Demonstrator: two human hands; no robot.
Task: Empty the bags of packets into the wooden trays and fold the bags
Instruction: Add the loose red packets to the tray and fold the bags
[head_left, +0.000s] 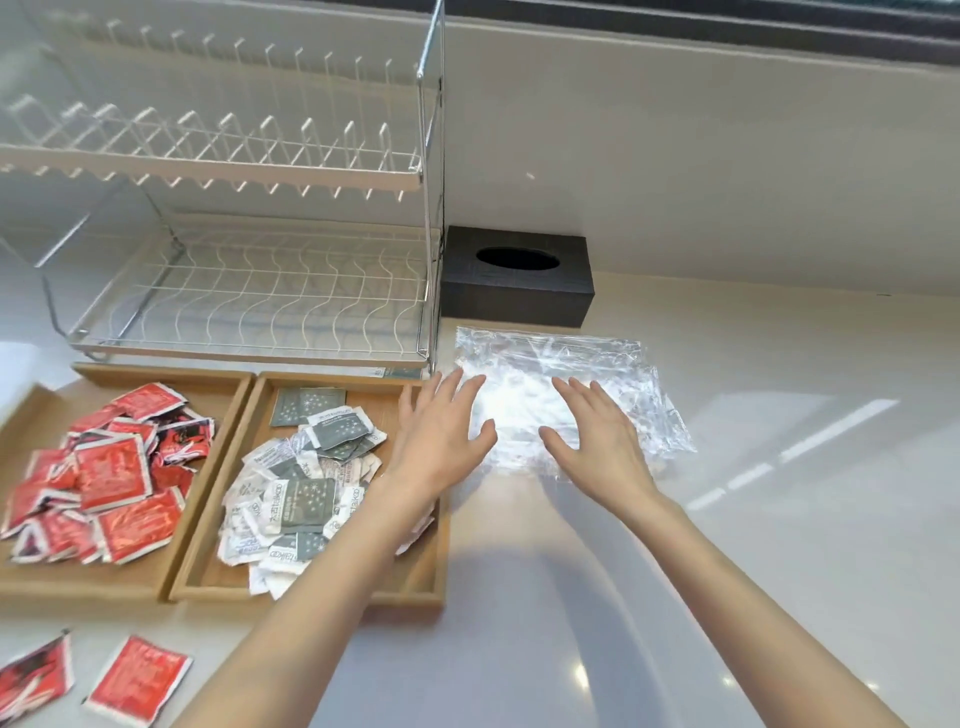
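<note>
A clear, crinkled plastic bag (550, 364) lies flat on the white counter to the right of the trays. My left hand (441, 431) is spread, fingers apart, over the bag's left edge. My right hand (597, 436) is spread over the bag's middle. Neither hand grips anything. The left wooden tray (208, 384) holds a heap of red packets (111, 467). The right wooden tray (421, 577) holds grey and white packets (301, 499); my left forearm crosses over it.
Two red packets (137, 680) lie loose on the counter at the front left. A two-tier wire dish rack (249, 291) stands behind the trays. A black tissue box (519, 296) sits against the wall behind the bag.
</note>
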